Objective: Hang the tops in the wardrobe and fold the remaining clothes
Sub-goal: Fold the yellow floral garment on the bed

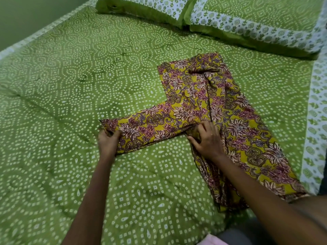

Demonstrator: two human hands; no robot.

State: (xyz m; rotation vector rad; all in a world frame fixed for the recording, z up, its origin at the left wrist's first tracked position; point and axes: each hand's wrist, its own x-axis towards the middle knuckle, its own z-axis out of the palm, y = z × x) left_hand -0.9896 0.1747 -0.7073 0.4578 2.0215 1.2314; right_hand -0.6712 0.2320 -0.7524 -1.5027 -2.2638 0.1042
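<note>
A yellow garment (198,96) with a maroon and white flower print lies flat on the green bed, folded lengthwise, running from the middle toward the near right. One sleeve (145,129) sticks out to the left. My left hand (108,141) pinches the cuff end of that sleeve. My right hand (207,140) presses down where the sleeve joins the body, fingers spread on the cloth. My right forearm covers part of the garment's lower half.
The bedspread (70,85) is green with white dotted rings. Two matching pillows (230,18) lie at the head of the bed, top right. A green wall (26,13) is beyond the bed's far left edge. A bit of pink cloth (210,240) shows at the bottom edge.
</note>
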